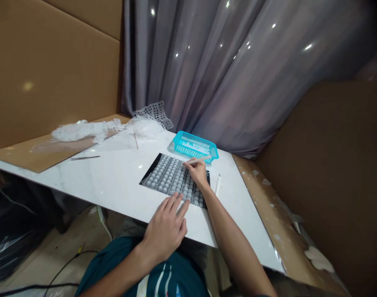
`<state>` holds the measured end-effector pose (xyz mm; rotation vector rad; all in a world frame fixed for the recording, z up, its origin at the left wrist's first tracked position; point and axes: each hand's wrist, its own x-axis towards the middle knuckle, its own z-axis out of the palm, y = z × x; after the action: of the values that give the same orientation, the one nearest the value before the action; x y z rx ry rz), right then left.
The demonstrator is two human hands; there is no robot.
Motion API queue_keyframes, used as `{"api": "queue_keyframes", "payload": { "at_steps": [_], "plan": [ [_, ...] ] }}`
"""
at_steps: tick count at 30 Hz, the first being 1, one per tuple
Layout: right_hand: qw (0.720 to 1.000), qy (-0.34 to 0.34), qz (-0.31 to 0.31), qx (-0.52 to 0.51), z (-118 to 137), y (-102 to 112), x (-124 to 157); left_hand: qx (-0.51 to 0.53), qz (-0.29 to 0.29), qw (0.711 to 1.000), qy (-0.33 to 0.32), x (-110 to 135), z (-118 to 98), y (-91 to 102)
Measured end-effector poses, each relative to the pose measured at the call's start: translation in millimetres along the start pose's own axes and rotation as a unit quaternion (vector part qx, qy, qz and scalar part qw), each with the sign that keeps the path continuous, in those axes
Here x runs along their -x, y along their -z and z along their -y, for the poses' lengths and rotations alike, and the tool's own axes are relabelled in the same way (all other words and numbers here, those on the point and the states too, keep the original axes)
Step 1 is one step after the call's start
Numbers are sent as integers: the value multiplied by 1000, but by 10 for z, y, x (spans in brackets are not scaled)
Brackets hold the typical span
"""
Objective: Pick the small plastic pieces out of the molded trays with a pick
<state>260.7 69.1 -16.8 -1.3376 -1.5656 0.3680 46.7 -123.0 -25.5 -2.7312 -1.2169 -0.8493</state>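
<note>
A black sheet (162, 175) covered with rows of small, round, pale pieces lies on the white table. My right hand (197, 171) is over its right part, fingers pinched round a slim white pen-like stick (201, 160). The stick's lower end points at the rows of round pieces; whether it touches one I cannot tell. Fingertips of my left hand (167, 220) rest at the sheet's near edge, fingers stretched out and holding nothing.
Behind the sheet stands a turquoise plastic basket (179, 144) with white pieces inside. Another white stick (218, 185) lies to the right. Tweezers (85, 157) are at the left. White perforated scraps (83, 131) lie at the back left. Cardboard walls (52, 74) and a grey curtain (200, 70) enclose the table.
</note>
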Motion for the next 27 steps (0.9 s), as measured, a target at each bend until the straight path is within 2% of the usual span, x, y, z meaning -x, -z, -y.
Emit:
{"api": "queue_keyframes", "payload": {
  "at_steps": [4, 9, 17, 23, 27],
  "plan": [
    [999, -11, 41, -14, -32, 113, 62, -5, -1, 1000, -8, 2, 7, 1],
    [995, 13, 100, -28, 2, 121, 122, -5, -3, 1000, -8, 2, 7, 2],
    [990, 6, 102, -98, 33, 111, 125, -11, 8, 1000, -10, 0, 9, 4],
    [991, 35, 112, -61, 32, 115, 124, -14, 10, 1000, -11, -5, 9, 9],
    [991, 60, 122, 11, 46, 93, 131, -12, 8, 1000, -5, -6, 4, 7]
  ]
}}
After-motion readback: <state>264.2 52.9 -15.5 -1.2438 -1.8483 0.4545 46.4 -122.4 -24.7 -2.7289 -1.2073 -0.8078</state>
